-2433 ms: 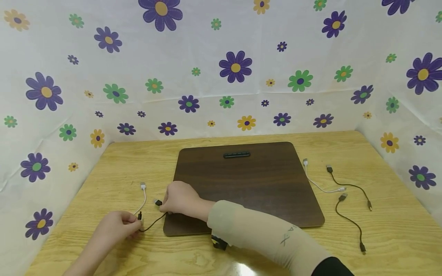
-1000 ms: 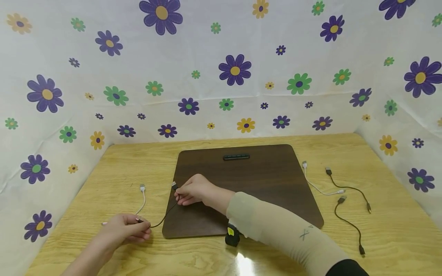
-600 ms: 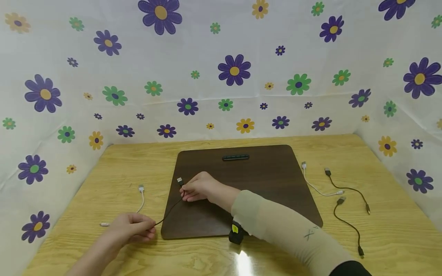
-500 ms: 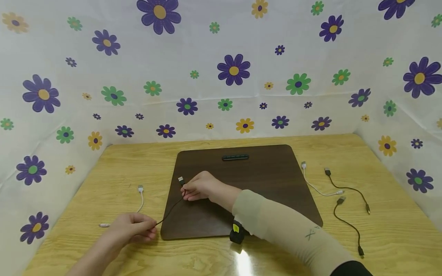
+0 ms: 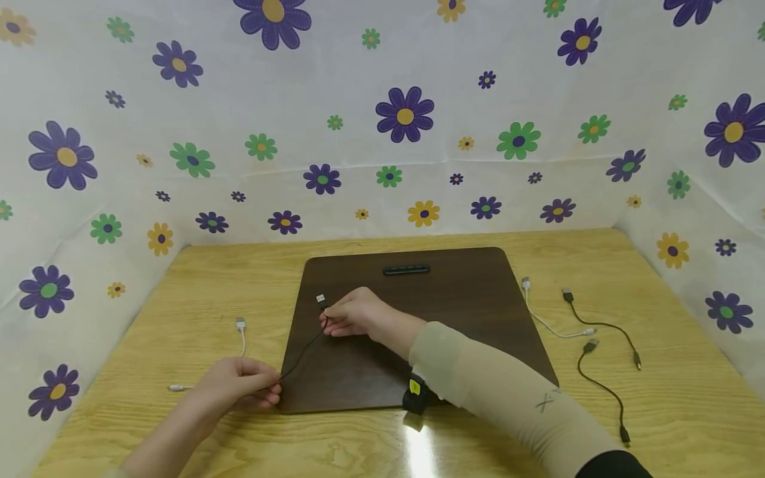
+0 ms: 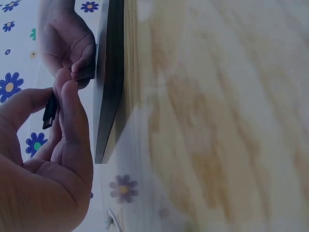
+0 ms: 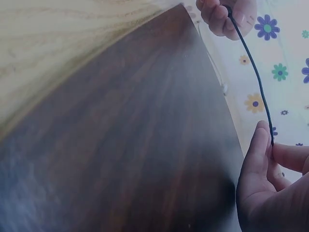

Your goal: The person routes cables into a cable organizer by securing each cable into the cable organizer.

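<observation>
A short black USB cable is strung between both hands over the left part of a dark brown board. My right hand pinches it just behind the USB-A plug, whose metal end points away from me. At the board's near left corner, my left hand pinches the other end between thumb and fingers. The left wrist view shows that small black plug at those fingertips. Seen from the right wrist, the cable bows slightly from one hand to the other.
A black slotted strip lies near the board's far edge. Left of the board is a white USB cable, partly behind my left hand. To the right lie another white cable, a black one and a dark one.
My right hand has carried the USB-A end rightward and away from me, from the board's left edge to over the board. The left hand has followed rightward to the near corner.
</observation>
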Available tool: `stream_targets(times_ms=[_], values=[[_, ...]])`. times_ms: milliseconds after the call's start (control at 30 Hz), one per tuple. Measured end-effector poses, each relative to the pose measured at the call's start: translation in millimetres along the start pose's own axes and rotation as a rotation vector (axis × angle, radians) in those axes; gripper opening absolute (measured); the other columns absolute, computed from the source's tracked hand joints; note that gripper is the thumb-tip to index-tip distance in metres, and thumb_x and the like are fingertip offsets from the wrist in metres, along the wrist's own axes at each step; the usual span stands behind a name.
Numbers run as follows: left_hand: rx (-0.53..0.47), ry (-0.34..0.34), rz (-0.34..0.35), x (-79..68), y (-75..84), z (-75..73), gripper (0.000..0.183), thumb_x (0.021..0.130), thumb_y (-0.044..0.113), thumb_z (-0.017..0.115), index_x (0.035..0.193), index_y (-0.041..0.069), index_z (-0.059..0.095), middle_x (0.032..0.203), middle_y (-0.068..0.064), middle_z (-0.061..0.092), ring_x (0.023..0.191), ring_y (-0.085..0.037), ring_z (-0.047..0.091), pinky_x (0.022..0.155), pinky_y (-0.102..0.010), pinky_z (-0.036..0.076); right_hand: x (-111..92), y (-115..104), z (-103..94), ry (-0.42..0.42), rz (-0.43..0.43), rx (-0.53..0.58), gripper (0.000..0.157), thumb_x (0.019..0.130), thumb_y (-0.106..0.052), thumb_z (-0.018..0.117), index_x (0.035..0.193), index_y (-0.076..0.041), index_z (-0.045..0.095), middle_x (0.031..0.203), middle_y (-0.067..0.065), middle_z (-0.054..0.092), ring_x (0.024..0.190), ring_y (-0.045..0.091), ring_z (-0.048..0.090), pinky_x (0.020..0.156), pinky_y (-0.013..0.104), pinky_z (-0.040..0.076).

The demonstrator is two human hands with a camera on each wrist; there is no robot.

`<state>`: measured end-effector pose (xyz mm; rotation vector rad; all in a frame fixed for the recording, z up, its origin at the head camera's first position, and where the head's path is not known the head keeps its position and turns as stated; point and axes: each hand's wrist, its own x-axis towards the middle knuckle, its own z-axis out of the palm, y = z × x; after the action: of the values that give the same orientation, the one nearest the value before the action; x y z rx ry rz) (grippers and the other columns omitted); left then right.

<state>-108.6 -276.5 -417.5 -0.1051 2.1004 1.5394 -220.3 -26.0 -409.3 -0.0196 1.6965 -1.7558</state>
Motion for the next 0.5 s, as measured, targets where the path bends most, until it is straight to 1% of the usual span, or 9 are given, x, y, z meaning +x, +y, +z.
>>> stream_targets(times_ms=[200,267,500], values=[[0.003,-0.002,-0.011,5.8,6.8,6.0,0.030,0.105,0.017,0.067,0.113,-0.011,0.072,0.087,0.000,0.077,0.078,-0.009,0.076,0.075,-0.024,0.066,0,-1,-10.3,0.017,-0.014,0.001,0.023,0.105,0.000,0.063,0.116,0.016,0.074,0.072,0.002,0.070,0.061,0.007,0.070,0.062,0.018,0.062],[0.006,-0.001,-0.004,8.0,8.8,8.2,0.029,0.105,0.017,0.067,0.113,-0.011,0.072,0.087,0.000,0.077,0.078,-0.009,0.076,0.075,-0.024,0.066,0,-1,-13.7,0.021,-0.020,0.001,0.023,0.105,-0.001,0.062,0.117,0.016,0.074,0.071,0.002,0.071,0.061,0.006,0.070,0.062,0.017,0.061],[-0.011,-0.028,0.031,15.7,14.9,16.0,0.030,0.105,0.014,0.066,0.114,-0.015,0.071,0.087,-0.001,0.077,0.078,-0.010,0.077,0.076,-0.024,0.066,0,-2,-23.1,0.038,-0.012,0.015,0.024,0.105,-0.001,0.062,0.119,0.016,0.072,0.070,0.002,0.070,0.059,0.006,0.070,0.060,0.017,0.060]])
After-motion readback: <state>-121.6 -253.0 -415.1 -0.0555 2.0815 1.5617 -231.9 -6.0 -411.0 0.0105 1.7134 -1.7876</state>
